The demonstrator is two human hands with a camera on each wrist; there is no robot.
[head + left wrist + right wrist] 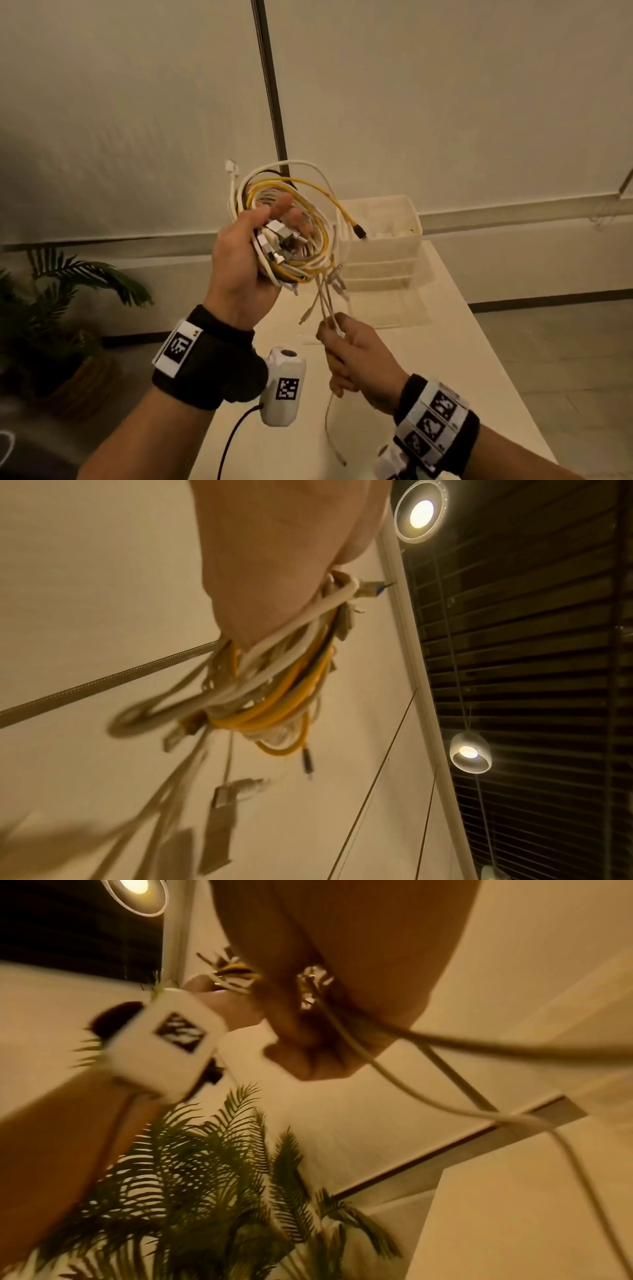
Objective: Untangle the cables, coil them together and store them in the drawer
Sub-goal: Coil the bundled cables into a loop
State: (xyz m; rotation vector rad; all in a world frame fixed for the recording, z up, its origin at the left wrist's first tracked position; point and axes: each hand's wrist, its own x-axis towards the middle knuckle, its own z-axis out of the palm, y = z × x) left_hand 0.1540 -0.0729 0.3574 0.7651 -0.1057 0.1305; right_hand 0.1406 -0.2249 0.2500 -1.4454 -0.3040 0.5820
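My left hand [250,246] is raised above the table and grips a coil of white, yellow and black cables [308,219], with several plugs bunched in the palm. A yellow cable end [358,229] sticks out to the right. In the left wrist view the cable bundle [274,691] hangs below the palm with loose plugs dangling. Below the coil, my right hand [346,349] is closed round a few white cable tails [325,308] that run down from it. The right wrist view shows those white tails [394,1080] passing through the fist.
A white plastic drawer unit [380,246] stands at the far end of the white table [445,359], its top drawer open. A potted palm [65,291] stands on the floor at the left. A dark pole [270,89] runs up the wall behind.
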